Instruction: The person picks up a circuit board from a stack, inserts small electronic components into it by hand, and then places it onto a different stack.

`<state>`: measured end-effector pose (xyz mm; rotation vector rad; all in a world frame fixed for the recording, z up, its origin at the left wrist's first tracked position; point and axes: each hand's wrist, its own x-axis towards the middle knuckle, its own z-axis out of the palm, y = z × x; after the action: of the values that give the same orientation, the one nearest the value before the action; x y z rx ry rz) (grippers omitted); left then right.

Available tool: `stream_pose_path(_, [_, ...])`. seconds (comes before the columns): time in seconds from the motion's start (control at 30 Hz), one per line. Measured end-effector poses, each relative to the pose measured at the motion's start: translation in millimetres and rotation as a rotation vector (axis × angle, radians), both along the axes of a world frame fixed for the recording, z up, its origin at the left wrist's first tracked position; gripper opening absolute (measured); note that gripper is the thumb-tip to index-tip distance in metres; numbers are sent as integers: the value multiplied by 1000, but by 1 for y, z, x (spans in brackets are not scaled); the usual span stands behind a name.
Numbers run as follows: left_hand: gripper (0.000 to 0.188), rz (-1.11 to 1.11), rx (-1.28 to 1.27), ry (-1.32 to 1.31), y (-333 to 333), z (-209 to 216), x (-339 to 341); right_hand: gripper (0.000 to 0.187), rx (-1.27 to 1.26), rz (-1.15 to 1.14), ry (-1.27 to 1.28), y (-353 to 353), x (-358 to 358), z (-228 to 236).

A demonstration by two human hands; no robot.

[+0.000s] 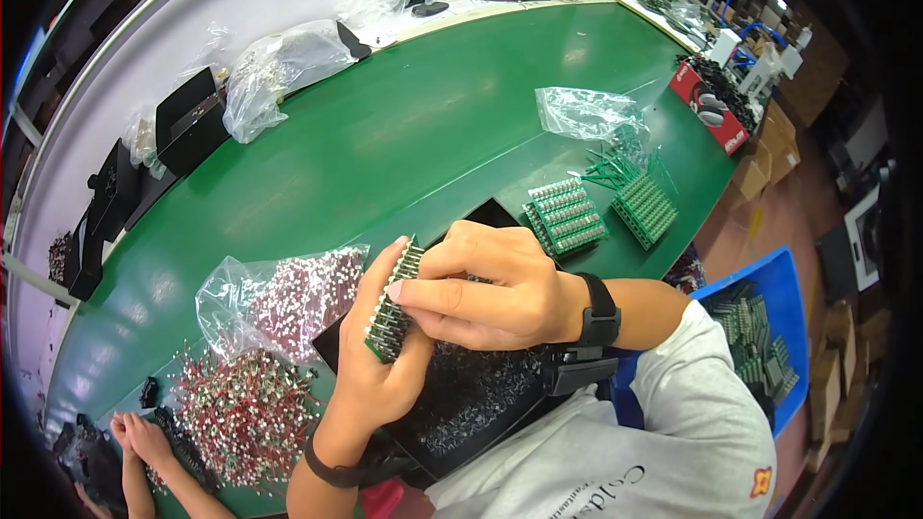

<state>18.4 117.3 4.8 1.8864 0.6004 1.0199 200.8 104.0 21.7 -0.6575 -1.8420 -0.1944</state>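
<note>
My left hand (385,386) grips a narrow green circuit board panel (392,317) with a row of small silvery parts along it, tilted upright over the table. Bent over the panel from the right is my right hand (505,288), its thumb and fingers pinched together against the row of parts. Whatever lies between those fingertips is too small or hidden to make out. Below both hands stands a black box (538,394) holding many tiny dark pieces (471,408); my hands and forearms cover part of it.
A clear bag of white-tipped wires (308,293) and a loose heap of red wires (240,413) lie left. Another person's hands (139,437) work beyond. Stacked green boards (567,216) and green boards with wires (646,207) sit right. A blue bin (793,356) holds more boards.
</note>
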Motion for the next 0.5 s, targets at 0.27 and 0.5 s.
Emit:
stream_pose_path(0.27, [60, 12, 91, 63, 0, 1, 0, 25, 71, -65, -54, -2, 0, -4])
stream_pose_path(0.5, [61, 6, -21, 3, -1, -1, -1, 17, 69, -22, -39, -2, 2, 0])
